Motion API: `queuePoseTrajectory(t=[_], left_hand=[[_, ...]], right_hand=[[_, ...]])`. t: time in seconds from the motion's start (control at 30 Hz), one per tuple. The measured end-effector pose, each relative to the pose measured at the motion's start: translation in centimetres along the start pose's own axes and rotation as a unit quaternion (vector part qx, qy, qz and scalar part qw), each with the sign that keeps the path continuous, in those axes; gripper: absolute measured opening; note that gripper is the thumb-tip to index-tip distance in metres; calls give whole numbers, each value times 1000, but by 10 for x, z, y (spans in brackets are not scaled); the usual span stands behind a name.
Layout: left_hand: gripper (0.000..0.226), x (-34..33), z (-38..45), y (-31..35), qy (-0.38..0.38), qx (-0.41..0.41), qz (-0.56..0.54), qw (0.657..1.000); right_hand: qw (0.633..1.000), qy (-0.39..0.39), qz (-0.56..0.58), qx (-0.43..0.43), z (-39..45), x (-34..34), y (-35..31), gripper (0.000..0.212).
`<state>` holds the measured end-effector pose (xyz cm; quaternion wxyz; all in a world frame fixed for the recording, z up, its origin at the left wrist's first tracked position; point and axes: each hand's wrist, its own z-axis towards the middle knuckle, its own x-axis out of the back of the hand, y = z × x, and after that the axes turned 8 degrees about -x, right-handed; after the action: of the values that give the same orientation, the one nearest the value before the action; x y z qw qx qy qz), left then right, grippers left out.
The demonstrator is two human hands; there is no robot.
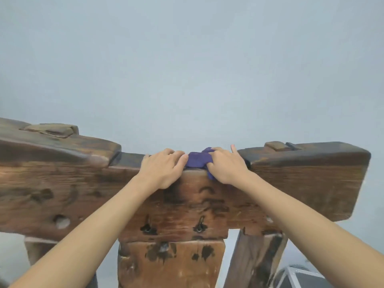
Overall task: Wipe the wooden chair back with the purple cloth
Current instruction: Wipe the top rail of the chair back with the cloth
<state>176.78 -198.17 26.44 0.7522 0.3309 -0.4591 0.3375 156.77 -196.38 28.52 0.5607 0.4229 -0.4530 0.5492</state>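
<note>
Purple cloth bunched on top edge of wooden chair back, in the dip between the two raised end blocks, about 12 o'clock from frame centre-bottom. Right hand at its 3 o'clock, fingers curled over and gripping the cloth, index finger lifted. Left hand at its 9 o'clock, fingers bent on the wood, tips touching cloth edge; probably not gripping it, hard to tell. Grey wall behind.

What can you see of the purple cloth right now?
The purple cloth is a small, soft, bunched-up rag lying on the top edge of the wooden chair back, at its middle. The left hand touches its left side; the right hand covers its right side, and a corner hangs down under that hand.
</note>
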Motion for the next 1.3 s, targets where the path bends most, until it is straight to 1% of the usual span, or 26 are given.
queuePoseTrajectory(t=[0.1, 0.13, 0.2, 0.27, 0.3, 0.4, 0.47, 0.57, 0.67, 0.7, 0.77, 0.83, 0.87, 0.9, 0.93, 0.97, 1.0, 1.03, 1.07, 1.1, 1.13, 1.23, 1.3], left_hand=[[48, -14, 17, 34, -28, -14, 14, 999], [47, -17, 24, 44, -38, -17, 7, 999], [46, -21, 37, 64, -50, -17, -41, 998], [48, -26, 51, 84, -48, -25, -101, 993], [52, -27, 55, 88, -45, -35, -114, 992], [63, -28, 70, 104, -17, -50, -184, 981], [63, -32, 80, 114, -9, -55, -215, 975], [67, -40, 99, 138, -16, -78, -216, 973], [67, -48, 125, 174, -39, -85, -227, 970], [68, -52, 132, 185, -51, -82, -216, 971], [67, -61, 147, 204, -63, -77, -148, 984], [69, -70, 154, 213, -44, -63, -74, 994], [71, -74, 155, 214, -28, -60, -55, 996], [74, -76, 155, 212, -15, -59, -47, 997], [75, -79, 157, 211, -5, -60, -45, 997], [74, -80, 157, 209, -1, -58, -46, 997], [72, -82, 159, 208, 3, -57, -45, 997], [71, -82, 160, 207, 6, -56, -43, 998], [69, -83, 162, 207, 9, -56, -41, 998], [70, -83, 164, 207, 12, -52, -38, 998], [71, -85, 164, 208, 15, -46, -37, 998], [77, -82, 165, 210, 5, -38, -28, 999], [78, -80, 164, 213, -7, -36, -23, 999]], right_hand=[[997, -1, -77, 16, -10, 12, 54, 47], [994, 6, -104, 34, -12, 15, 62, 47], [986, 22, -152, 67, -9, 17, 63, 42], [984, 49, -157, 75, -4, 19, 65, 40], [986, 68, -137, 71, 0, 20, 65, 39], [993, 105, -42, 17, 9, 36, 92, 32], [993, 109, -35, -25, 13, 48, 127, 30], [987, 115, -20, -111, 8, 63, 210, 30], [972, 118, -48, -198, -2, 80, 299, 33], [966, 117, -48, -224, -6, 86, 322, 35], [952, 121, -36, -279, -13, 99, 369, 38], [937, 132, 23, -323, -22, 108, 409, 38], [927, 131, 103, -336, -29, 107, 427, 37], [907, 121, 223, -336, -35, 101, 438, 40], [871, 89, 354, -329, -39, 89, 448, 49], [827, 41, 468, -310, -40, 71, 451, 57], [784, 12, 551, -285, -38, 47, 453, 59], [746, 14, 610, -266, -37, 19, 452, 58], [714, 48, 646, -268, -35, -10, 454, 59], [692, 88, 656, -289, -38, -39, 457, 62], [681, 97, 656, -311, -42, -64, 460, 62], [643, 12, 670, -372, -61, -105, 468, 40], [640, 5, 665, -384, -68, -108, 466, 36]])
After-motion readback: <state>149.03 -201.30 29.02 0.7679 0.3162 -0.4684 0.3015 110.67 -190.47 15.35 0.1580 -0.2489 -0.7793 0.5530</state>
